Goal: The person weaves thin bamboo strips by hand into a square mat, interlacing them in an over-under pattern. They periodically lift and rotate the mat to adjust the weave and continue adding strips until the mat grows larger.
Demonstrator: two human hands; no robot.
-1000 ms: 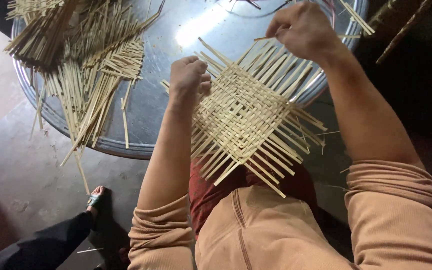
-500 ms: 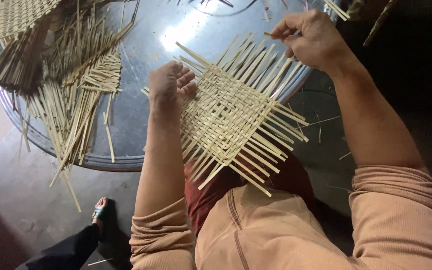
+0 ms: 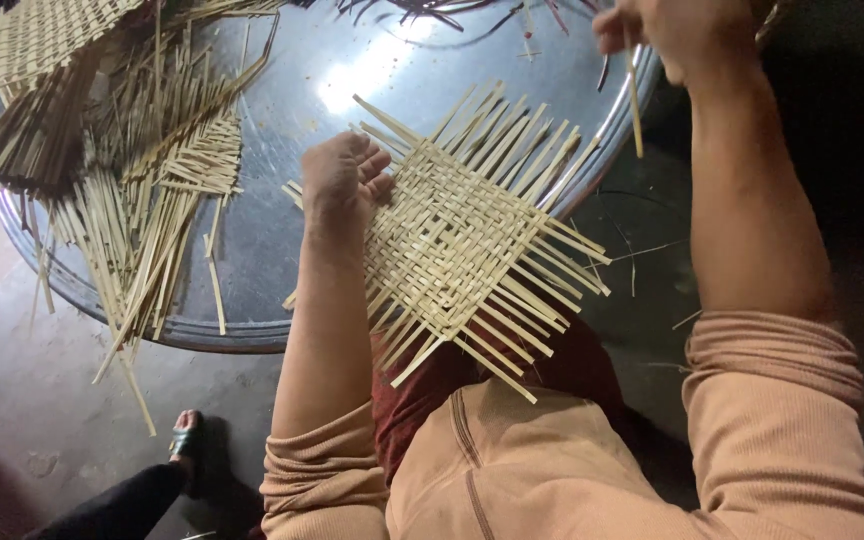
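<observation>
The woven mat, a square of interlaced pale bamboo strips with loose ends projecting on all sides, lies on the near edge of the round metal tray and overhangs it toward the person's lap. Compared with a second ago, the right hand has lifted off the mat's far corner and now holds a single strip pinched in closed fingers, the strip hanging downward clear of the weave; this suggests a fresh strip is in hand. The left hand has stayed on the mat's left corner, fingers curled, pressing it flat, forearm extended straight. Loose strips lie piled on the tray's left side.
</observation>
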